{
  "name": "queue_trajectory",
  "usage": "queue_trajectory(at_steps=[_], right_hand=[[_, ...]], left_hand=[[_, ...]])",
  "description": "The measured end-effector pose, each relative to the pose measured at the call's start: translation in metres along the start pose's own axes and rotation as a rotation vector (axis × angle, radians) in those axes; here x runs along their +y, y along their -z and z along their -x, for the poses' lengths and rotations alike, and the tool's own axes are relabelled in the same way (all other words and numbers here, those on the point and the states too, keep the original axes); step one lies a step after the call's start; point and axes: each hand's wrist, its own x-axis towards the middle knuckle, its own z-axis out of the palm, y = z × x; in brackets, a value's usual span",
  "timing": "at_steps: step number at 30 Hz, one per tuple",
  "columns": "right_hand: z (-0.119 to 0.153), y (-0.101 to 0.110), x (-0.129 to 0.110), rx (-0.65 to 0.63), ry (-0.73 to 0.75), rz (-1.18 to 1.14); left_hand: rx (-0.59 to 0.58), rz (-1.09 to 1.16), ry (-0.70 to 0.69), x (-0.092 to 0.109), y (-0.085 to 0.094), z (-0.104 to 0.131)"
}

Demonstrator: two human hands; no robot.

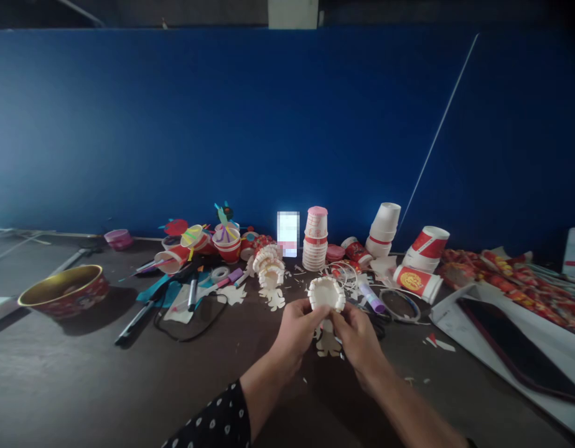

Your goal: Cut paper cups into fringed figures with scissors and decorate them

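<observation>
Two-handed pinch on a white paper piece (327, 291), tighter room on the right

Far left, a gold-rimmed bowl (63, 295) sits well apart from the left hand (294, 326), with a good stretch of dark tabletop (185, 379) between them. The black patterned sleeve (217, 417) gets chopped by the bottom of the frame. Left hand's gripping its side of the paper piece, which is right between the hands, touching both. The thumbs cover its lower part, so I can't tell if the scalloped cutout (328, 343) below is joined on. Right hand (359, 336) has the other side pinched, some fingertips hidden. Right of that hand, a white tray (542, 330) with a dark phone (511, 350) hogs space and runs out of frame.
</observation>
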Motion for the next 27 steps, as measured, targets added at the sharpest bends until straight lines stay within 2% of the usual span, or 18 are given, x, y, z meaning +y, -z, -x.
queue_trajectory(at_steps=[8, 17, 24, 27], right_hand=[[-0.0006, 0.0010, 0.0025, -0.040, 0.047, -0.015], [-0.0024, 0.0028, 0.0008, -0.030, 0.041, 0.064], [-0.0024, 0.0030, 0.0025, -0.078, 0.023, 0.024], [-0.0015, 0.0027, 0.0035, -0.056, 0.010, 0.006]], left_hand=[[0.043, -0.109, -0.062, -0.0016, 0.0039, -0.0046], [0.015, -0.140, -0.075, -0.0051, 0.0050, -0.0065], [0.079, -0.310, -0.125, -0.0060, 0.0032, -0.0051], [0.084, -0.298, -0.123, -0.0064, 0.0022, -0.0047]])
